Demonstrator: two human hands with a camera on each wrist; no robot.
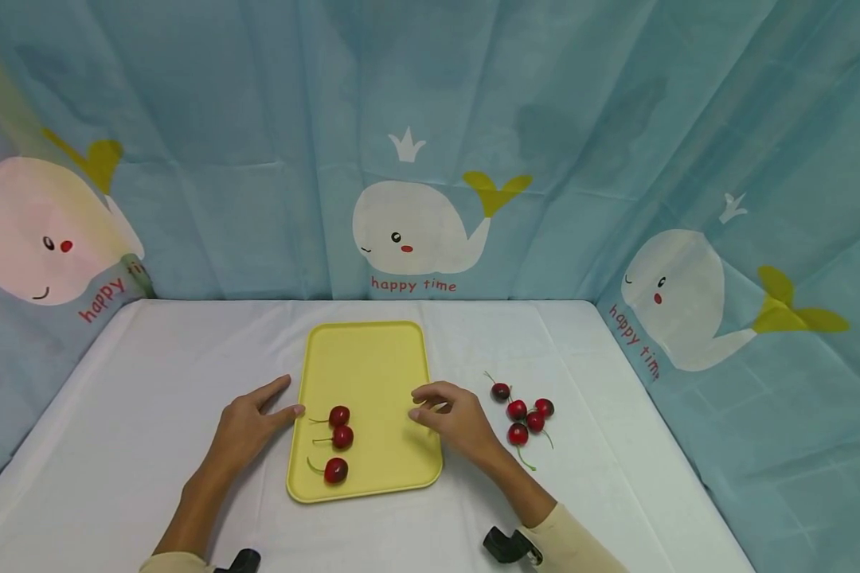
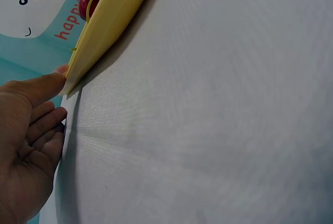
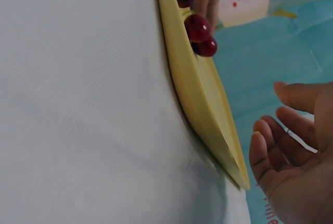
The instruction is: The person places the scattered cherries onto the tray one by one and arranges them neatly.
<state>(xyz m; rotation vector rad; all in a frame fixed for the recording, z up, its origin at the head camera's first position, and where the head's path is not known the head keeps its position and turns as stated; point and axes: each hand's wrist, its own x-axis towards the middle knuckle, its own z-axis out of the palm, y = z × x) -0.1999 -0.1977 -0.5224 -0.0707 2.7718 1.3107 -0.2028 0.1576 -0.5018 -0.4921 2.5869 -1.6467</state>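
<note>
A yellow rectangular tray (image 1: 373, 366) lies on the white cloth. Three dark red cherries with stems, among them the nearest cherry (image 1: 335, 470), form a column along its left side. My left hand (image 1: 242, 430) is at the tray's left edge, its thumb touching the rim and its fingers spread; the left wrist view shows the thumb (image 2: 44, 88) against that rim. Over the tray's right edge hovers my right hand (image 1: 459, 418), fingers loosely bent. In the right wrist view, its thumb (image 3: 299, 96) and fingers are apart with nothing between them.
Several more cherries (image 1: 517, 434) lie in a loose cluster on the cloth, right of the tray and beyond my right hand. A blue curtain (image 1: 258, 223) printed with white whales stands around the back and sides of the white-covered table (image 1: 150, 382).
</note>
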